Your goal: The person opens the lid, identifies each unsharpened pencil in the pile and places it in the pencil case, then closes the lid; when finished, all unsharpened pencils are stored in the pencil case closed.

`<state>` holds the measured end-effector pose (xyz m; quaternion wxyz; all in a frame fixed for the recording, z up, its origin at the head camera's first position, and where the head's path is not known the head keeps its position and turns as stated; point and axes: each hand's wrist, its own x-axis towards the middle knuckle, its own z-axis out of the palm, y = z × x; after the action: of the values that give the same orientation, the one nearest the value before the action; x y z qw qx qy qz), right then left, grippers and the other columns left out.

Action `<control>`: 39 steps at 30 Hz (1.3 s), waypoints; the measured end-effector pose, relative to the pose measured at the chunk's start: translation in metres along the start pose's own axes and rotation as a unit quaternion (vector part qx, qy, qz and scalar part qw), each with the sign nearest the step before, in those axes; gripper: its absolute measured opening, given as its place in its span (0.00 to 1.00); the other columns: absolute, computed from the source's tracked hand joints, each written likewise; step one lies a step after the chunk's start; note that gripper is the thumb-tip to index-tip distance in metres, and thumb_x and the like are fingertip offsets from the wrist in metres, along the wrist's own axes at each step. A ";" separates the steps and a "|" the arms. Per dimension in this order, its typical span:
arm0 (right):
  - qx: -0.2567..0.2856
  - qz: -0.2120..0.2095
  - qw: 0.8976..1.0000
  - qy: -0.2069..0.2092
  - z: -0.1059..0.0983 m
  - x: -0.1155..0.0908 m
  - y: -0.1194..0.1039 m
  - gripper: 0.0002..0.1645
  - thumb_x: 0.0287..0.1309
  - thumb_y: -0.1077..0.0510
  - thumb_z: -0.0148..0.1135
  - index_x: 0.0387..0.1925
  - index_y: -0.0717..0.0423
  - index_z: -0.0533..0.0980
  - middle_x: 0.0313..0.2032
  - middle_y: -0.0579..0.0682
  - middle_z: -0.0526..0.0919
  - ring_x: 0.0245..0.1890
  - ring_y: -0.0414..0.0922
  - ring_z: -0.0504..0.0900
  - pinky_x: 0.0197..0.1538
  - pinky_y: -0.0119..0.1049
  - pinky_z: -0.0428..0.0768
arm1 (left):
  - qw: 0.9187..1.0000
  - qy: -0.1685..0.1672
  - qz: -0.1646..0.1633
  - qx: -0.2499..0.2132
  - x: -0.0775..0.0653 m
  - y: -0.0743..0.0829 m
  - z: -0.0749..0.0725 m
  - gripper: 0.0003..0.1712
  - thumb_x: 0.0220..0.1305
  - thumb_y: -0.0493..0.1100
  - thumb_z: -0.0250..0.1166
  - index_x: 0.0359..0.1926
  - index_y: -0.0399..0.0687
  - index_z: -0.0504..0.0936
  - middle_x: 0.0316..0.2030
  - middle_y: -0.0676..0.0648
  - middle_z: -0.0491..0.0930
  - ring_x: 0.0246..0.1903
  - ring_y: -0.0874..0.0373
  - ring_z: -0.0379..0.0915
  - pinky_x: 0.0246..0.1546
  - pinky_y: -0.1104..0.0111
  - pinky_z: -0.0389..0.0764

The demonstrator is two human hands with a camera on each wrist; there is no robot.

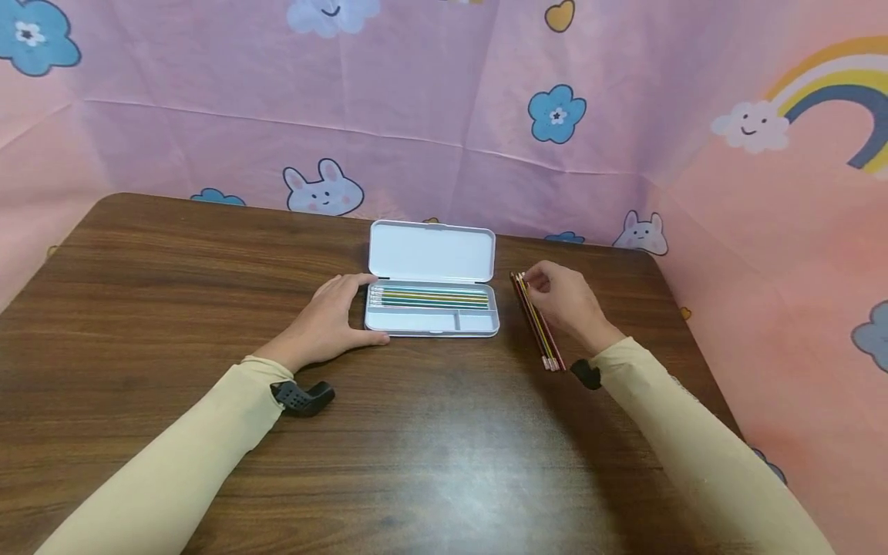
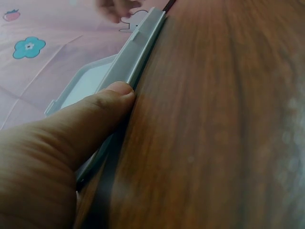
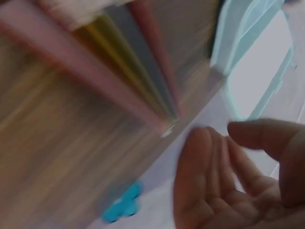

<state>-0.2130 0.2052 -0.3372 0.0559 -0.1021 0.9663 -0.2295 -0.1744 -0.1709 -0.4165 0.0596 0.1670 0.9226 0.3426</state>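
Note:
A white pencil case (image 1: 433, 322) stands with its lid (image 1: 432, 252) raised on the table, a row of several pencils (image 1: 433, 298) in its long back compartment. My left hand (image 1: 326, 320) spans the case's left end, thumb at the front edge and fingers at the back. In the left wrist view the thumb (image 2: 107, 107) presses against the front wall. To the right of the case, several loose pencils (image 1: 537, 327), dark red, yellow and dark, lie in a bundle. Over their far ends is my right hand (image 1: 565, 301), fingers loosely bent, with nothing between thumb and fingertips in the right wrist view.
The brown wooden table (image 1: 430, 432) reaches back to a pink and purple patterned cloth (image 1: 430, 100). Two smaller compartments (image 1: 412, 320) run along the front of the case. Black wrist bands (image 1: 301, 397) sit over both sleeves.

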 end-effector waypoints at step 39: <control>0.085 0.088 0.983 -0.138 -0.005 -0.035 0.054 0.19 0.67 0.61 0.65 0.55 0.67 0.75 0.42 0.61 0.83 0.35 0.50 0.86 0.33 0.40 0.90 | 1.000 0.002 0.002 0.005 0.001 -0.001 0.001 0.61 0.55 0.66 0.77 0.79 0.44 0.58 0.76 0.38 0.60 0.78 0.37 0.48 0.78 0.40 0.45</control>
<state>-0.1889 0.2628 -0.3554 0.2168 -0.0425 0.9317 -0.2885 -0.1758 -0.1706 -0.4178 0.0564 0.1690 0.9240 0.3384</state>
